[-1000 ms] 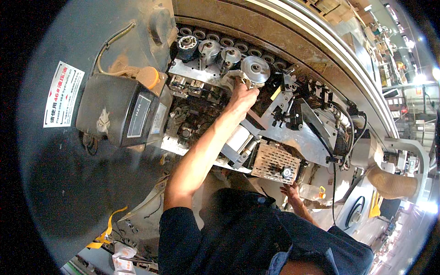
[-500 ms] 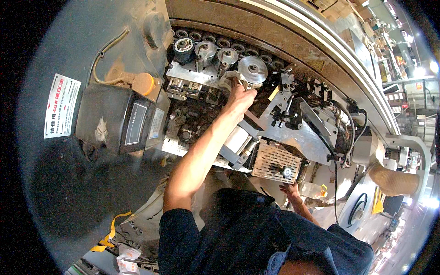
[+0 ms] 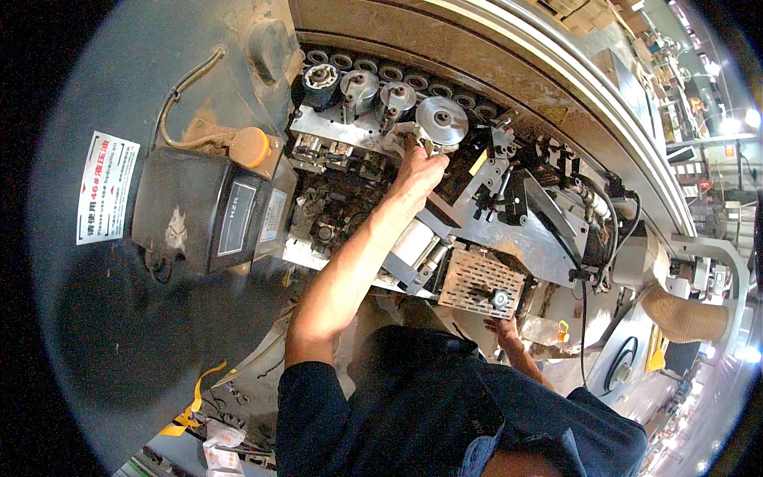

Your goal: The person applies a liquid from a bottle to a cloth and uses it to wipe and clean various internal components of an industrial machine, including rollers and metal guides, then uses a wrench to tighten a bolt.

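My left hand (image 3: 421, 171) is closed around a crumpled pale rag (image 3: 412, 133), reaching into the machine. The rag presses against the lower edge of a shiny round metal disc (image 3: 442, 121). To the left of the disc stand two smaller metal rollers (image 3: 396, 97) with clamps on top. Lower right, my right hand (image 3: 502, 327) grips the near edge of a slotted, dusty metal plate (image 3: 481, 280); part of its fingers is hidden by the plate. On that plate sits a small round metal knob (image 3: 500, 300).
A dark box (image 3: 195, 211) with an orange cap (image 3: 250, 147) juts out at the left. Black cables (image 3: 616, 222) hang at the right, near a ribbed tan hose (image 3: 683, 314). A clear bottle (image 3: 547, 331) lies beside my right hand. A long dusty cover (image 3: 509, 60) arches behind the rollers.
The whole view has shifted very slightly. My left hand stays with the rag at the disc, and my right hand stays at the slotted plate.
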`<action>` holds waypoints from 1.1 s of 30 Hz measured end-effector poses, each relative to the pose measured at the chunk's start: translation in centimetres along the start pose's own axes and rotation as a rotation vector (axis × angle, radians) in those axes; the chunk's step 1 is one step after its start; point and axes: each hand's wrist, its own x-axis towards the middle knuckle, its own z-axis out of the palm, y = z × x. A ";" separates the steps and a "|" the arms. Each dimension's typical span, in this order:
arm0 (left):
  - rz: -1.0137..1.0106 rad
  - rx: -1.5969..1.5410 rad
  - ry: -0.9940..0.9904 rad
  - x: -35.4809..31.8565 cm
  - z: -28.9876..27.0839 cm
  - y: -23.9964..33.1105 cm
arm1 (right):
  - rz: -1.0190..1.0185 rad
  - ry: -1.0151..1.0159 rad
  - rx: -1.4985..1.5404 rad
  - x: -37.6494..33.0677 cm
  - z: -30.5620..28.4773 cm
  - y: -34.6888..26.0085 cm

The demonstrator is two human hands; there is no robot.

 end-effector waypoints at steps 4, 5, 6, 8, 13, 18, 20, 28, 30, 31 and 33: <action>-0.104 -0.018 -0.007 0.1 0.2 0.0 | -0.052 -0.055 0.101 -0.8 -2.7 1.4; -0.079 0.000 0.003 0.1 0.3 0.0 | -0.118 -0.111 0.113 -0.6 -2.5 1.7; -0.070 0.016 0.007 0.2 0.3 0.0 | -0.185 -0.162 0.125 -0.6 -2.5 2.0; -0.070 0.041 -0.001 0.3 0.4 0.0 | -0.256 -0.218 0.126 -1.0 -2.5 2.4; -0.060 0.030 -0.023 -0.8 0.2 2.1 | -0.457 -0.657 0.104 -4.2 -1.3 -1.3; -0.095 0.017 -0.045 -1.3 0.1 3.0 | -0.292 -0.440 -0.023 -4.9 0.3 -2.5; -0.098 -0.007 -0.054 -1.3 0.0 3.0 | -0.220 -0.284 -0.017 -3.8 0.0 -1.8; -0.134 -0.029 -0.006 -0.6 0.1 1.3 | -0.274 -0.250 0.131 -1.2 -1.9 1.1; -0.148 -0.086 -0.044 -1.6 0.2 3.3 | -0.288 -0.282 0.116 -0.8 -2.5 1.7; -0.135 -0.079 -0.030 -1.2 0.0 2.4 | -0.286 -0.299 0.089 -0.6 -2.2 1.4; -0.107 -0.050 -0.008 -0.8 0.1 1.5 | -0.269 -0.325 0.035 -1.7 -0.6 -0.2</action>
